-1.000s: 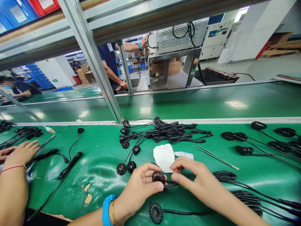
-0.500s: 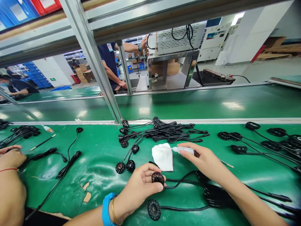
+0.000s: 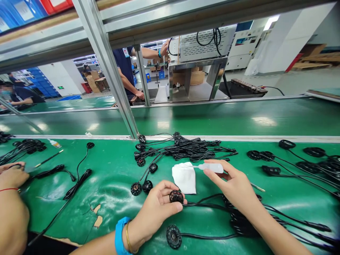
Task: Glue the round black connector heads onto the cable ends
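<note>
Between the fingers and thumb of my left hand (image 3: 156, 202) is a round black cable head (image 3: 176, 196), its ribbed face turned up and its cable running off to the right. My right hand (image 3: 235, 180) grips a small translucent dropper bottle (image 3: 214, 168) lying nearly level. The bottle's thin nozzle points left, over a folded white cloth (image 3: 184, 178) on the green mat. Below my left hand lies another round black cable head (image 3: 174, 236). Under my right forearm a bundle of black cables (image 3: 243, 221) is partly hidden.
Behind the cloth lies a heap of black cables (image 3: 188, 147); more cable heads (image 3: 315, 152) lie at the right. A co-worker's hand (image 3: 13, 175) works at the left edge. A metal post (image 3: 114, 78) rises beyond the mat, by a green conveyor belt (image 3: 212, 118). The mat has a tear (image 3: 97, 216).
My right hand has drawn the bottle slightly right and up, so more of its body shows. My left hand has tipped the cable head, turning its ribbed face more upward.
</note>
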`<state>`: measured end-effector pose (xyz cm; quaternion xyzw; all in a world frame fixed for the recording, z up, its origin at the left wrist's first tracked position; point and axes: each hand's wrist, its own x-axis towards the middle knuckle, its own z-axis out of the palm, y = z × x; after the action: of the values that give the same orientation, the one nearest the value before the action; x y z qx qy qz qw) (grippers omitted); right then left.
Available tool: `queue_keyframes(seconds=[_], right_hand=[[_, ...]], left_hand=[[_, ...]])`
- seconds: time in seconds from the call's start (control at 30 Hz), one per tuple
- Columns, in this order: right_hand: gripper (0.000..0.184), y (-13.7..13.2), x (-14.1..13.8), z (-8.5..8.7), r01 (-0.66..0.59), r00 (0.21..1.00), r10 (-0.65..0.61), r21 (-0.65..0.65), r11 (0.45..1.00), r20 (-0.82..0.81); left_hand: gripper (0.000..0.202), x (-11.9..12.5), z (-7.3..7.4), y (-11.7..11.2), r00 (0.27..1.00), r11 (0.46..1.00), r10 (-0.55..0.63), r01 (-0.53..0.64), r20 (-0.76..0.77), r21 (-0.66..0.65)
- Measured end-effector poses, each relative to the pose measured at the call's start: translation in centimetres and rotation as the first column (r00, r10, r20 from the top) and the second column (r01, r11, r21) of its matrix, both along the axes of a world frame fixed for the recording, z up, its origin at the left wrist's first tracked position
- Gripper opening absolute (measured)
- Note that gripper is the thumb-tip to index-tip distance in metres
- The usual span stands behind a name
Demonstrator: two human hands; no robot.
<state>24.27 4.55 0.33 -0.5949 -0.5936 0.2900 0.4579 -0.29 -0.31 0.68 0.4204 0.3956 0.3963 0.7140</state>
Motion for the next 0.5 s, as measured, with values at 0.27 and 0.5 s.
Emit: queue_keyframes(seconds=[0.27, 0.5], right_hand=[[0.041, -0.55, -0.1, 0.6, -0.008, 1.0, 0.008, -0.008, 1.0, -0.013], [0.035, -0.75, -0.11, 0.51, -0.049, 0.983, 0.031, 0.099, 0.994, 0.182]], left_hand=[[0.031, 0.11, 0.09, -0.24, 0.991, 0.99, 0.069, -0.054, -0.114, 0.13], [0.032, 0.17, 0.33, 0.05, 0.98, 0.99, 0.107, -0.089, -0.167, 0.11]])
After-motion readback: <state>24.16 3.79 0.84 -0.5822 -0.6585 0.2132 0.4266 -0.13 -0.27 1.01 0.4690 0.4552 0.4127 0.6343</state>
